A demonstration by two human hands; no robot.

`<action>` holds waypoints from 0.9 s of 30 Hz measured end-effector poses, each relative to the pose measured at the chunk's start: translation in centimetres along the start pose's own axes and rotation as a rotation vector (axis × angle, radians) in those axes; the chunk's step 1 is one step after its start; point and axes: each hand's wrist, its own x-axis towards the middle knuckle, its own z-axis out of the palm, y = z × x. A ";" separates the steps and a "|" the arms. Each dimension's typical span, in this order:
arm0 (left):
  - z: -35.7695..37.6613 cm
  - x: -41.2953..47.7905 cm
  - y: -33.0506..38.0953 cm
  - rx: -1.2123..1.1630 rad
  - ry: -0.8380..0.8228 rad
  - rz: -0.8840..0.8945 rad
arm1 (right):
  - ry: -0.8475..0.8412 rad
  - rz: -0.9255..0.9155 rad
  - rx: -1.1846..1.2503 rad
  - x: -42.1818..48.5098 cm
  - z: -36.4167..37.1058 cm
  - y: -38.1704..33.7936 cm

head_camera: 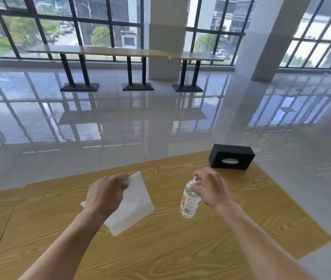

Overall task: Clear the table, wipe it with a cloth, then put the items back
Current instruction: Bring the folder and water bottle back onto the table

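Two bare hands reach over one wood-grain table [160,249], and three loose things are in view near them: one white cloth, one clear plastic bottle and one black tissue box. The left hand [106,194] holds the cloth [134,207] by its far edge, thumb and fingers pinching the fabric together, so that the folded sheet hangs below and to the right of the hand above the tabletop. The cloth is roughly rectangular, its long axis running from the far corner near the thumb down toward the near right. The right hand [211,188] grips the bottle [190,199] at its neck and shoulder, fingers curled around it just under the single white cap [197,179]. The bottle is held nearly upright, its long axis tilted slightly, cap pointing up and a little to the right, base pointing down toward the table; whether the base touches the wood cannot be told. One label with red print wraps its middle. The tissue box [231,156] sits alone at the far right corner of the table, well apart from both hands, its long side lying across the view and its oval slot, with white tissue showing, facing the person. Beyond the table edge lies a glossy tiled floor [120,128], and one long counter [124,52] stands on three black bases along the windows.
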 end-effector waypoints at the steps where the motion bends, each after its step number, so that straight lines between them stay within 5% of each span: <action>1: 0.2 0.1 0.6 0.005 -0.002 -0.003 | -0.004 0.000 0.001 0.2 -0.2 0.7; 27: 2.5 3.9 1.0 -0.016 -0.061 0.007 | -0.088 0.074 -0.052 6.0 3.2 2.3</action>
